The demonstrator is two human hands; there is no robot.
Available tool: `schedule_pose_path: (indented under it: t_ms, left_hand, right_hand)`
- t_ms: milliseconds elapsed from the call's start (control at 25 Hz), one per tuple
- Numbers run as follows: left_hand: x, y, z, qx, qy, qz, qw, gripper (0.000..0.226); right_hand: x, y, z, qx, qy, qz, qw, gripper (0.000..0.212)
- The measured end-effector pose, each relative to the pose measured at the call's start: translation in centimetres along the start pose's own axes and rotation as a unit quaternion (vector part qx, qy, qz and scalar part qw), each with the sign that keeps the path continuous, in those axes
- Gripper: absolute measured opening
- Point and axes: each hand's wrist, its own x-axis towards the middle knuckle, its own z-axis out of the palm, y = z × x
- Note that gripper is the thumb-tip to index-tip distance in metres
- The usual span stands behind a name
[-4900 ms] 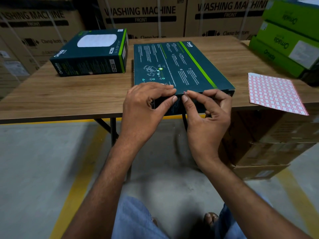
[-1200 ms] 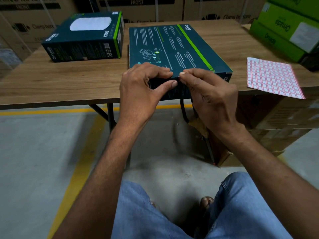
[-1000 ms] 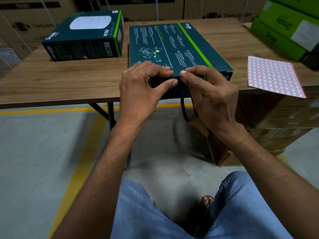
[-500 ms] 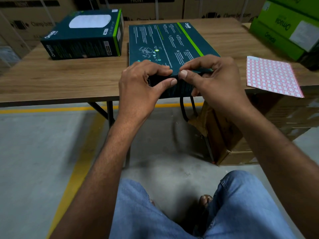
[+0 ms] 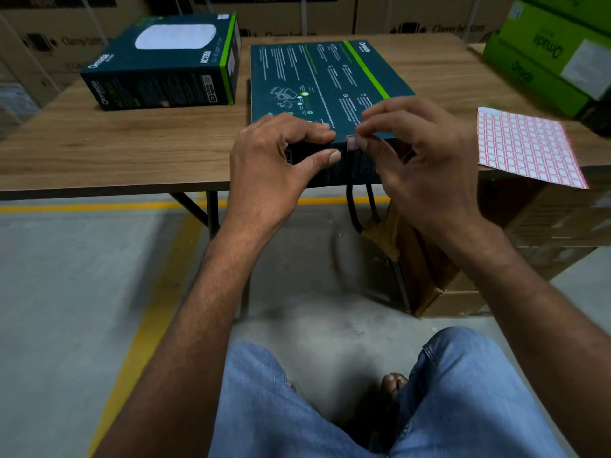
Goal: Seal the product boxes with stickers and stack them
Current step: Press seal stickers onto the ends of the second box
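Head view: left hand [image 5: 274,150] around Omada box [image 5: 317,71], sticker [image 5: 351,142] in pinch of right hand [image 5: 420,153].

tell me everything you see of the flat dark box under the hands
The flat dark box is teal cardboard printed with white text, diagrams and a green stripe. It lies flat on the wooden table, near end at the front edge. The left hand grips that end; the right hand pinches a small pink-bordered sticker at its top edge.

The flat box [image 5: 317,77] lies on the table [image 5: 115,143], between a second box [image 5: 165,67] and the sticker sheet [image 5: 525,147].
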Motion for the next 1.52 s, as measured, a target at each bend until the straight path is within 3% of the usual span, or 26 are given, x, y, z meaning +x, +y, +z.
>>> schedule_pose_path:
  t_ms: [120,240,400,680,960,1520]
  left_hand:
    - [-0.1,0.1,0.0,-0.003,-0.002,0.0,1.0,0.027]
    - [-0.1,0.2,0.0,-0.007,-0.002,-0.002,1.0,0.027]
    - [0.0,0.2,-0.1,-0.003,-0.007,-0.001,1.0,0.028]
    - [0.0,0.2,0.0,-0.006,-0.003,-0.007,1.0,0.027]
    - [0.0,0.2,0.0,-0.001,-0.003,-0.005,1.0,0.027]
    - [0.1,0.4,-0.2,0.011,-0.013,-0.006,1.0,0.031]
  right_hand:
    - [-1.1,0.1,0.5,-0.023,0.025,-0.027,0.999,0.019]
    - [-0.8,0.2,0.6,-0.037,-0.003,0.001,0.999,0.031]
    - [0.1,0.7,0.4,-0.033,-0.051,-0.003,0.998,0.02]
    - [-1.1,0.2,0.9,0.05,0.019,0.039,0.998,0.014]
    - [-0.7,0.6,1.2,0.098,-0.02,0.081,0.992,0.013]
    - [0.2,0.5,0.6,0.058,-0.051,0.074,0.994,0.019]
